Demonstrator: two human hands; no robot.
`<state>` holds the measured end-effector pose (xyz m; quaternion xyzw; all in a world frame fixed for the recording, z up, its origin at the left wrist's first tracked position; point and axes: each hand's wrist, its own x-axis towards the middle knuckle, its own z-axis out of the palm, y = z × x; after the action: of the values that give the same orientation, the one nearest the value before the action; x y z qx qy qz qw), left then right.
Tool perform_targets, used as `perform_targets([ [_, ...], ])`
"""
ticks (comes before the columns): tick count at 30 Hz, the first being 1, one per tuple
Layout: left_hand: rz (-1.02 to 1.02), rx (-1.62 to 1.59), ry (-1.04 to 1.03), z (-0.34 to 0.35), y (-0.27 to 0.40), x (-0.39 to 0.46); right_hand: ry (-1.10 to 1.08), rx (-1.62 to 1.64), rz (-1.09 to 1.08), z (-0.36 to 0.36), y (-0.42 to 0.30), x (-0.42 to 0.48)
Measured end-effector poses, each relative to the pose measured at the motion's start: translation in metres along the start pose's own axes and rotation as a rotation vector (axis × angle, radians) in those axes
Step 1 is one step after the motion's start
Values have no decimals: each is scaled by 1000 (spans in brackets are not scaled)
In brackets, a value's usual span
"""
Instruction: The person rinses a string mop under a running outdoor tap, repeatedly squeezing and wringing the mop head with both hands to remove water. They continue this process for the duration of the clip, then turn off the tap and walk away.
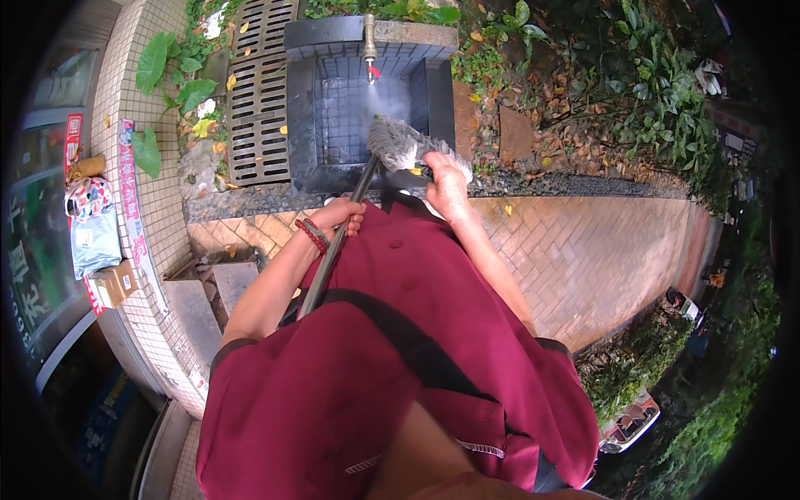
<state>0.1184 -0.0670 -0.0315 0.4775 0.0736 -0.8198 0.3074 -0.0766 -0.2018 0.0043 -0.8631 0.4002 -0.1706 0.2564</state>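
My left hand [339,217], with red beads at the wrist, is closed around a long metal pole [329,256]. At the pole's upper end a fluffy grey duster or mop head [395,142] lies over the near right part of a tiled outdoor basin [297,119]. My right hand [445,181] grips the head's right part, where a bit of yellow and black shows; its exact hold is partly hidden. Above the basin a brass tap with a red handle [373,74] sprays water down towards the grey fibres.
A slotted drain grate [259,119] lies left of the basin. Further left, parcels [112,284] rest by a tiled wall [164,262]. Plants and dead leaves cover the ground at the right. A brick path [575,250] runs along the near side.
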Motion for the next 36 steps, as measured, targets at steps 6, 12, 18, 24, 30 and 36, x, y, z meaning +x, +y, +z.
perform_targets([
  [6, -68, -221, -52, -31, 5, 36, -294, -62, -196, 45, -11, 14],
  [12, -96, -210, -1, -39, 3, 35, -383, 0, -175, 66, -27, 20],
  [18, -82, -239, -8, -37, 16, 31, -292, 29, -158, 67, -25, 53],
  [24, -54, -335, -30, -38, 27, 33, -162, 37, -156, 58, -22, 128],
  [30, 2, -341, -26, -39, 38, 41, -153, 45, -49, 50, -6, 185],
  [36, 11, -362, -60, -45, 34, 43, -248, 55, 41, 37, -11, 181],
])
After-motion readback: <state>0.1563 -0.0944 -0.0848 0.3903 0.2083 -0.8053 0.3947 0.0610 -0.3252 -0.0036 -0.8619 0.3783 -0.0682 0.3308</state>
